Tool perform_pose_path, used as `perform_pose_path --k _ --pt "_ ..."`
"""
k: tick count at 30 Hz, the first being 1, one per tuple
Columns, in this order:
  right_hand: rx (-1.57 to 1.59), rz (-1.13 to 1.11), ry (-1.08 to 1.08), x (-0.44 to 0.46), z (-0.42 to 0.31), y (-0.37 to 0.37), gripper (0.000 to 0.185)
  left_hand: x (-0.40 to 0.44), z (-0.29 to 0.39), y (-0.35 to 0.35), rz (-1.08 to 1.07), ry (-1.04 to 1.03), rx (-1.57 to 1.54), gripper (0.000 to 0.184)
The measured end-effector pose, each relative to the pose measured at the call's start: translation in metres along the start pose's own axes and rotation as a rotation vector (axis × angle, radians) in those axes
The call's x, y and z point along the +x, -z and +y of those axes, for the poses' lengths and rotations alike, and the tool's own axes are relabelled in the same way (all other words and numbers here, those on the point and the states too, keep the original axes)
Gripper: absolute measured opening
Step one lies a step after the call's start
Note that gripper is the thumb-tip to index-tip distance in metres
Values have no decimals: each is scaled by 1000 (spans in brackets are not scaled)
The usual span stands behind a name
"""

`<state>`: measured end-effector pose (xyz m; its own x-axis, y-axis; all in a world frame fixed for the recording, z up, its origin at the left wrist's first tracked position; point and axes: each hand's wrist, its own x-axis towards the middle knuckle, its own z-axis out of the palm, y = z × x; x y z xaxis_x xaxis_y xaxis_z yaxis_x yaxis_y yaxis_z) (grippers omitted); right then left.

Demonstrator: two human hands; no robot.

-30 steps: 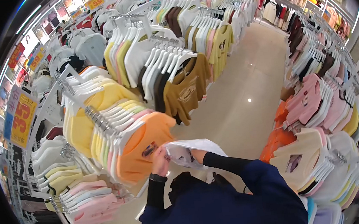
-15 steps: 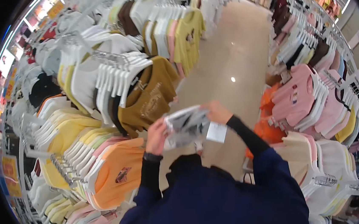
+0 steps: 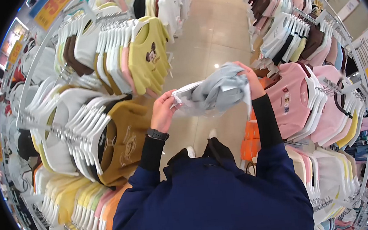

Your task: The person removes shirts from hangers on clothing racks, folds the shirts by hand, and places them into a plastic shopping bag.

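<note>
A bundle of grey cloth [image 3: 216, 88], partly inside a clear plastic bag, is stretched between my hands over the aisle. My left hand [image 3: 163, 111] pinches the left edge of the bag between thumb and fingers; a dark watch [image 3: 157, 134] is on that wrist. On the right side, my right hand [image 3: 251, 81] grips the end of the bag and cloth, with its thumb and fingers partly hidden behind the material. The plastic looks loose and wrinkled along its lower side.
Racks of hung shirts line both sides, with a brown shirt [image 3: 129, 139] and a yellow-green shirt [image 3: 149, 56] on the left. A pink shirt [image 3: 288, 101] hangs at the right, near orange packages [image 3: 250, 137]. Tiled floor [image 3: 205, 30] runs between.
The view has moved along the aisle, and the left racks have shifted down. The grey cloth now shows at the right end of the bag. My right hand has moved up and right.
</note>
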<state>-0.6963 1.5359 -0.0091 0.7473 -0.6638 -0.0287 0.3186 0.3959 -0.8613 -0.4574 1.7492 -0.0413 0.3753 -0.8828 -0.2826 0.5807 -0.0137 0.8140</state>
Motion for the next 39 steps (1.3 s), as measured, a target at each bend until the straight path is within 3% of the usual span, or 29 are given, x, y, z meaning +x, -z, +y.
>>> perform_pose_path --k 1,3,6,9,12,13,16,18,20,22,26,28,30,31,33,34,35,37,39 --pt "75 11 26 11 -13 14 32 21 -1 -8 24 -24 40 25" --pt "-148 -126 384 15 -37 42 32 70 -14 -21 64 -72 118 24" --pt "-206 31 655 37 -79 87 31 152 -50 -28 128 -15 61 24" --pt "332 171 627 81 -112 148 34 249 -100 -27 222 -54 14 25" --pt "450 116 654 114 -160 169 35 318 -115 -48 300 45 8 23" --pt "462 66 658 127 -176 169 35 331 -116 -59 297 -11 146 21" --pt "455 -123 575 163 -225 172 36 351 -96 -121 -74 -345 372 27" --pt "486 -191 507 190 -239 176 37 341 -61 -177 -259 -290 540 38" --pt "514 -240 452 215 -246 179 37 337 -40 -230 -309 -619 763 42" --pt "563 -263 379 238 -249 183 38 352 -34 -268 -283 -752 861 45" --pt "544 -284 280 287 -246 209 39 437 -61 -259 -312 -855 949 50" --pt "467 -308 299 321 -248 222 38 462 -48 -245 -291 -700 665 37" --pt "175 63 307 346 -264 220 28 479 -28 -228 -244 -580 526 31" --pt "93 174 279 379 -254 254 25 479 -12 -233 -140 -386 310 27" --pt "-226 350 261 431 -223 320 19 510 18 -220 -268 -162 161 29" --pt "-395 391 218 445 -210 330 14 525 29 -215 -332 -46 85 30" --pt "-770 435 303 456 -196 343 12 540 37 -213 -356 -28 31 34" --pt "-902 402 223 491 -158 390 16 564 69 -229 -392 56 -15 34" --pt "-915 362 162 503 -144 391 23 584 95 -242 -468 147 -30 35"
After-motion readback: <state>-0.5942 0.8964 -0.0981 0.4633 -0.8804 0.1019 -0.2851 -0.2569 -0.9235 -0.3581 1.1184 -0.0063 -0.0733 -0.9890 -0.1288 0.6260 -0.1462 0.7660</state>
